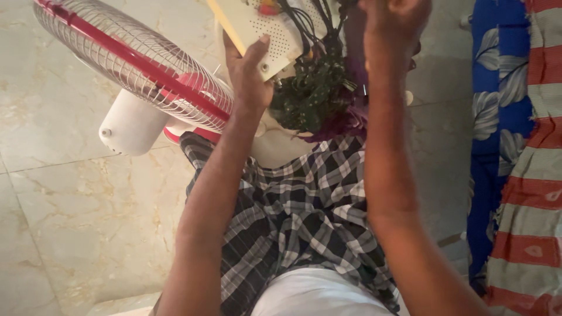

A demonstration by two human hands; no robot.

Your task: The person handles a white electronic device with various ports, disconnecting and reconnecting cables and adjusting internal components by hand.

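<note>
Right, from the head view: left hand (249,73) has its grip pinched on a cream plastic panel (257,26), thumb on top near a screw hole, fingers hidden behind it. Panel is flat, rectangular, with a patch of small perforated holes and a yellowish edge; top is cut off by the frame. A red button-like blob (268,9) sits at its upper edge, half out of shot. Black wires (310,23) run from the panel down into a dark green circuit board (313,93), speckled with solder points, detail too blurred to read.

Right hand (395,20) is raised over the wires at the top edge, fingers cropped and smeared; I can't tell what its grip is doing.

Just left of the left hand, a fan (134,58) lies tilted: white wire grille with a red rim, smooth white cylindrical motor housing behind. All of it sits above a black-and-white checked cloth (298,210) on the lap. Glossy beige marble floor (70,193) below. Far right, blue floral fabric (497,88) beside red and grey striped fabric (535,175), both cut off.
</note>
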